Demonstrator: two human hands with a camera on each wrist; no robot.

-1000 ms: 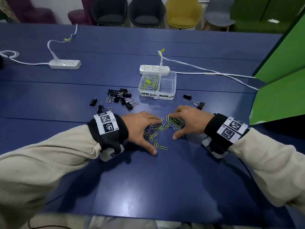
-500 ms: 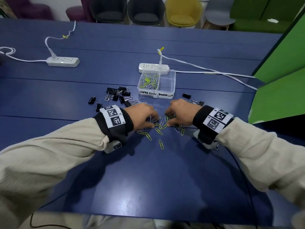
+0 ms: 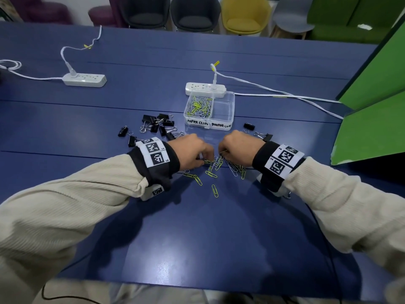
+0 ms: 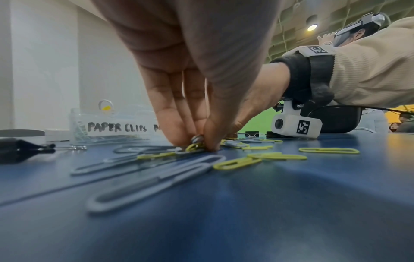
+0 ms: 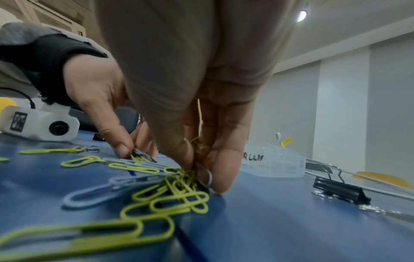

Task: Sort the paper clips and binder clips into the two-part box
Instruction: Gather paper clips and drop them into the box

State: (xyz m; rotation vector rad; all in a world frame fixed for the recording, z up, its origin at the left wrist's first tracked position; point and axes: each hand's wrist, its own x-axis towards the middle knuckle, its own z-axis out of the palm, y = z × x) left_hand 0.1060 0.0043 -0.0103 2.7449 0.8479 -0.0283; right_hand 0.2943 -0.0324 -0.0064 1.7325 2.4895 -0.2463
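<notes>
Both hands gathering loose paper clips off the blue table, the box waiting beyond.

Nearest lie a few stray yellow-green and grey wire paper clips (image 3: 214, 190) on the dark blue table (image 3: 197, 238); just past them the left hand (image 3: 190, 152) pinches a small bunch between thumb and fingertips (image 4: 172, 131), and the right hand (image 3: 237, 150) is closed round a tangled cluster at the table surface. I judge this the paper-clip step, partway done: the next move calls for lifting both bunches without shedding any and tipping them into the left compartment. Farther off, black binder clips (image 3: 157, 125) lie scattered, untouched. Beyond stands the clear plastic two-part box (image 3: 231, 119): its paper-clip side partly filled, its binder-clip side empty.
</notes>
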